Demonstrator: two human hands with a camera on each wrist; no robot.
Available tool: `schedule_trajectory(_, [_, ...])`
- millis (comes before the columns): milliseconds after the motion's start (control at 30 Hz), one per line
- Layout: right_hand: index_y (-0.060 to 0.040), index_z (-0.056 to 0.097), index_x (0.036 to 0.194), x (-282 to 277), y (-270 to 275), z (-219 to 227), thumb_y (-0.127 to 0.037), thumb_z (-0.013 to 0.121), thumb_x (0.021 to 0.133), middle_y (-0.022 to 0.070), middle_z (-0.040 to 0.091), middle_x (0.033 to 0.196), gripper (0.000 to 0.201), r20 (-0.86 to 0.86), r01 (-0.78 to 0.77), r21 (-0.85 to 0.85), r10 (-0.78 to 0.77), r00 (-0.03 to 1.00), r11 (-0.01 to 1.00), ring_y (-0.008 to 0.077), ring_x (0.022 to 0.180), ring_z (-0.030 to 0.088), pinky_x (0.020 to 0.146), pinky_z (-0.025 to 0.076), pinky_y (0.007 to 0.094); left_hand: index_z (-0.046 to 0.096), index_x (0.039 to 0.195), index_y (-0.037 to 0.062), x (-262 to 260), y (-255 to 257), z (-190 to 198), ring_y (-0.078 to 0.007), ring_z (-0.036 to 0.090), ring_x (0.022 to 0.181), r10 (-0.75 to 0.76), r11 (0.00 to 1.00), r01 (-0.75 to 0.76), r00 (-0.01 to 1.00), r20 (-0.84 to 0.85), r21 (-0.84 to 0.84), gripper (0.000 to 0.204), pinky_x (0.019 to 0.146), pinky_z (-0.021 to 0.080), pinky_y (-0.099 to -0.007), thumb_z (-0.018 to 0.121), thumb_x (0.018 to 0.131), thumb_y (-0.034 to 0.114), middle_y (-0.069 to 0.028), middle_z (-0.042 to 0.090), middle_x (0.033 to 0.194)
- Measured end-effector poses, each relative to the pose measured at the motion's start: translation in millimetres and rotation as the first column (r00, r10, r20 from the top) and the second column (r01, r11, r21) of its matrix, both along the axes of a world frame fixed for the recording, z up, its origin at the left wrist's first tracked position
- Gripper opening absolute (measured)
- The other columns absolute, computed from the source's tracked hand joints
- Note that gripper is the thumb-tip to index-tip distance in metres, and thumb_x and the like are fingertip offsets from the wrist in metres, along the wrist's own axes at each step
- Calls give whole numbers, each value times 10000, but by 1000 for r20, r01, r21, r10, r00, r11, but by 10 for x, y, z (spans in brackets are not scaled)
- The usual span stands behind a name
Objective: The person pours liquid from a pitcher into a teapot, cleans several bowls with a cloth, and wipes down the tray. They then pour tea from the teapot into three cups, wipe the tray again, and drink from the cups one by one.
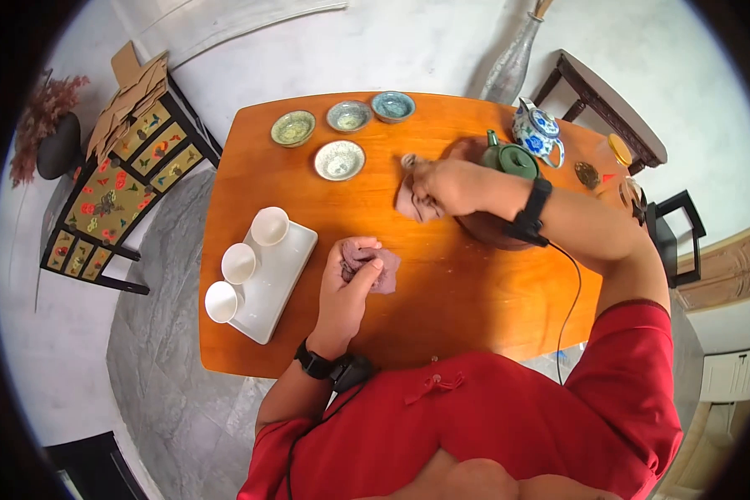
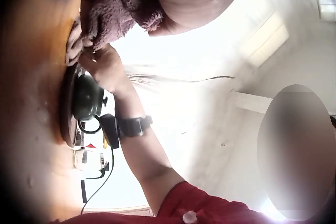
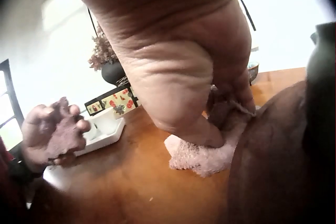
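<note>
The left hand (image 1: 347, 292) grips a crumpled mauve cloth (image 1: 382, 268) above the table's near middle, its thumb over the fabric. In the left wrist view that cloth (image 2: 113, 14) bunches out of the hand. The right hand (image 1: 454, 187) pinches a second mauve cloth (image 1: 415, 204) at the tabletop, just left of a round dark tray (image 1: 496, 233) that bears a green teapot (image 1: 515, 160). In the right wrist view the fingers press into this cloth (image 3: 202, 155) on the wood, beside the tray's edge (image 3: 268, 145).
White cups (image 1: 239, 264) stand along a white rectangular tray (image 1: 285, 287) at left. Several glazed bowls (image 1: 339, 160) sit at the table's far left. A blue-and-white teapot (image 1: 537, 127) and a yellow-lidded jar (image 1: 619, 150) are at far right. A cable (image 1: 577, 300) hangs from the right wrist.
</note>
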State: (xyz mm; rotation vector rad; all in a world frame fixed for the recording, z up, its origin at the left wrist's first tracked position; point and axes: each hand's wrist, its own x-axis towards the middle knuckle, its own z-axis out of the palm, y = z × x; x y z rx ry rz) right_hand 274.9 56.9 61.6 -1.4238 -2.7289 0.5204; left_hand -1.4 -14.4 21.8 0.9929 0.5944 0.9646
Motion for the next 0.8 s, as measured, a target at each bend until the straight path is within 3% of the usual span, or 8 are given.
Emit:
schedule_trajectory(33, [-43, 637, 822, -20, -123, 19, -50, 616, 722, 126, 648, 928, 102, 8, -167, 151, 168, 986, 974, 306, 852, 629, 702, 493, 406, 508, 1144, 31, 3, -1, -8, -157, 576, 995, 6, 1000, -6, 1000, 10, -6, 273, 872, 471, -294, 520, 879, -33, -63, 582, 1115])
schedule_trajectory(67, [-29, 640, 831, -13, -185, -49, -52, 606, 728, 142, 638, 970, 111, 39, -61, -64, 64, 997, 996, 318, 909, 615, 748, 488, 410, 508, 1144, 31, 2, -3, -28, -157, 576, 995, -4, 1000, 4, 1000, 5, -4, 273, 872, 471, -294, 520, 879, -33, -63, 582, 1115])
schedule_trajectory(233, [-70, 667, 1004, -332, -279, -134, -136, 593, 784, 144, 649, 1022, 242, -159, 385, -55, -389, 907, 921, 315, 1032, 586, 875, 473, 439, 510, 1136, 45, 23, -28, 39, -115, 563, 975, 16, 1000, -16, 999, 33, 25, 266, 841, 476, -266, 566, 881, -9, -53, 573, 1090])
schedule_trajectory(300, [-44, 612, 1123, -382, -281, -618, -166, 585, 811, 165, 562, 1228, 335, -258, 294, 427, -197, 946, 855, 332, 1180, 500, 995, 404, 480, 515, 1150, 35, 37, -1, -56, -154, 563, 1015, 21, 998, -20, 1000, -4, 54, 265, 894, 441, -292, 521, 891, -24, -73, 582, 1105])
schedule_trajectory(333, [-16, 587, 1158, -455, -344, -681, -166, 570, 838, 168, 460, 1356, 354, -188, 290, 442, -229, 955, 849, 344, 1290, 394, 1088, 298, 516, 519, 1149, 34, 41, 10, -69, -154, 559, 1020, 51, 996, -49, 998, -35, 71, 265, 894, 442, -293, 524, 890, -22, -72, 582, 1104])
schedule_trajectory(433, [-15, 580, 1167, -455, -744, -631, -113, 575, 851, 187, 491, 1319, 331, -201, 160, 487, -68, 977, 859, 343, 1252, 450, 1094, 313, 489, 529, 1144, 32, 33, 23, -71, -156, 554, 1027, 76, 994, -70, 994, -73, 89, 258, 899, 446, -300, 532, 891, -16, -73, 581, 1103])
schedule_trajectory(600, [-37, 586, 1167, -104, -1556, -439, -93, 606, 818, 111, 497, 1347, 354, -192, 76, 470, 18, 981, 879, 287, 1283, 440, 1107, 312, 456, 525, 1122, 27, 64, -2, -34, -124, 558, 986, 103, 991, -96, 992, -77, 92, 250, 891, 445, -271, 576, 877, 4, -72, 586, 1079])
schedule_trajectory(800, [-93, 595, 1152, 690, -2458, -137, -71, 623, 806, 57, 513, 1346, 348, -49, 239, 238, -234, 971, 941, 260, 1269, 457, 1075, 359, 408, 519, 1127, 24, 59, -10, -52, -131, 554, 1002, 79, 992, -69, 992, -101, 101, 257, 908, 437, -279, 571, 876, 2, -80, 582, 1086])
